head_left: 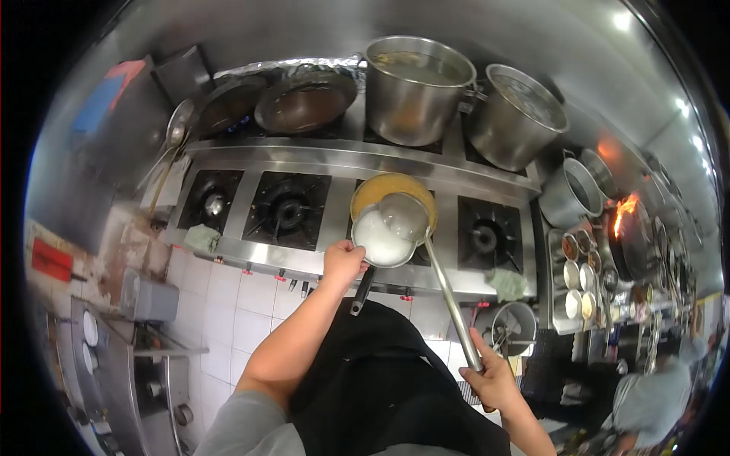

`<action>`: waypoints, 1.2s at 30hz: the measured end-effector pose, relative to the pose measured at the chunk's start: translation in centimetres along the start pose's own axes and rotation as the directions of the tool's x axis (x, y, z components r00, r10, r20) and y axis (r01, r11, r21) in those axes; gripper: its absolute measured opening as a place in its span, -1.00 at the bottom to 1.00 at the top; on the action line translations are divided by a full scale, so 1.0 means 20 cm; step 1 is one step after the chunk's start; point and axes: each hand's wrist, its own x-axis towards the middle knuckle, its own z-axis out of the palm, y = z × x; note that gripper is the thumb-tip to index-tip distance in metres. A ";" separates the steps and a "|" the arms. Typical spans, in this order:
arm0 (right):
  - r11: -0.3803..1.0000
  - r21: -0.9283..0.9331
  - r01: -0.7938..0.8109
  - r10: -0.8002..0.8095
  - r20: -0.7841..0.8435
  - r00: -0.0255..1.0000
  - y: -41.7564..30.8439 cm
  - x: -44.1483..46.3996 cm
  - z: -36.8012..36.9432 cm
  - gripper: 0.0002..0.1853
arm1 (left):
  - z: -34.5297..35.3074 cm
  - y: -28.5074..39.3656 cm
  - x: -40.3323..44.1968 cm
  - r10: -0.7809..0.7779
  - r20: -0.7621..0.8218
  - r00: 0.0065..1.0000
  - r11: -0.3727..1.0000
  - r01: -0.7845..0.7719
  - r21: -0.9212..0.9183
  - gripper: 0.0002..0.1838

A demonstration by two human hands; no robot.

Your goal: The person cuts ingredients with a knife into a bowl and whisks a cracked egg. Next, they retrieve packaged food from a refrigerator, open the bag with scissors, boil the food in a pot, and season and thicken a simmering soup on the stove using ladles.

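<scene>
My left hand [344,262] grips the rim of a metal bowl [374,245] with white contents. My right hand [490,376] is wrapped round the long handle of a ladle [404,216], whose round head rests at the bowl's upper right side. Behind and partly under both is a pan [390,183] with yellow-orange contents on the stove; its black handle [363,292] points toward my apron. The bowl and ladle head hide much of the pan.
Two large stockpots [407,114] [517,118] and two woks [306,102] [228,106] stand on the rear shelf. Burners [286,213] [489,237] flank the pan. Flames [625,213] rise from a wok at right, near small containers [572,273]. Another person [654,399] is at lower right.
</scene>
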 end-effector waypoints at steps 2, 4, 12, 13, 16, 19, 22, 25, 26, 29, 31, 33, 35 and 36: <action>0.996 -0.088 0.026 -0.021 0.055 0.998 -0.06 0.10 -0.04 -0.13 | -0.04 -0.01 0.03 0.011 -0.054 0.999 1.000 -0.012 -0.011 -0.78; 0.967 -0.235 -0.097 0.133 0.140 0.981 -0.17 0.18 -0.07 -0.13 | -0.08 -0.01 0.05 -0.006 -0.100 0.995 1.000 0.005 -0.018 -0.78; 0.941 0.225 -0.252 0.112 0.495 0.862 -0.40 0.47 -0.20 -0.09 | -0.12 -0.05 0.11 -0.007 -0.242 0.970 0.996 -0.016 -0.090 -0.78; 0.945 0.210 -0.252 0.115 0.506 0.855 -0.45 0.50 -0.23 -0.09 | -0.12 -0.06 0.12 0.010 -0.248 0.969 0.995 -0.035 -0.097 -0.77; 0.812 0.401 -0.423 0.096 0.623 0.776 -0.63 0.53 -0.30 -0.18 | -0.11 -0.04 0.14 0.001 -0.286 0.958 0.998 -0.021 -0.065 -0.75; 0.776 0.443 -0.449 0.094 0.623 0.777 -0.67 0.55 -0.36 -0.20 | -0.08 -0.01 0.14 -0.020 -0.309 0.951 0.999 0.004 -0.052 -0.75; 0.748 0.461 -0.477 0.063 0.666 0.743 -0.70 0.59 -0.44 -0.25 | -0.05 0.02 0.15 -0.045 -0.312 0.949 0.995 0.014 -0.099 -0.75; 0.684 0.527 -0.504 -0.009 0.697 0.717 -0.69 0.62 -0.51 -0.28 | -0.01 0.07 0.14 -0.066 -0.311 0.948 0.994 0.035 -0.103 -0.82; 0.669 0.544 -0.506 -0.024 0.696 0.717 -0.69 0.62 -0.53 -0.28 | 0.00 0.08 0.15 -0.059 -0.308 0.950 0.995 0.029 -0.100 -0.82; 0.703 0.552 -0.448 -0.023 0.647 0.762 -0.73 0.61 -0.56 -0.27 | 0.01 0.04 0.15 -0.085 -0.296 0.952 0.987 0.040 -0.155 -0.77; 0.743 0.545 -0.389 -0.009 0.589 0.808 -0.71 0.60 -0.57 -0.26 | -0.01 0.01 0.14 -0.072 -0.312 0.947 0.987 0.023 -0.158 -0.79; 0.748 0.548 -0.374 -0.009 0.572 0.820 -0.61 0.68 -0.56 -0.29 | -0.04 0.00 0.10 -0.078 -0.299 0.951 0.986 0.029 -0.164 -0.82; 0.777 0.519 -0.355 0.054 0.507 0.860 -0.56 0.72 -0.49 -0.34 | -0.09 -0.02 0.07 -0.113 -0.325 0.939 0.982 0.055 -0.181 -0.85; 0.809 0.473 -0.350 0.122 0.447 0.886 -0.53 0.75 -0.45 -0.40 | -0.12 -0.03 0.06 -0.106 -0.309 0.945 0.983 0.054 -0.173 -0.85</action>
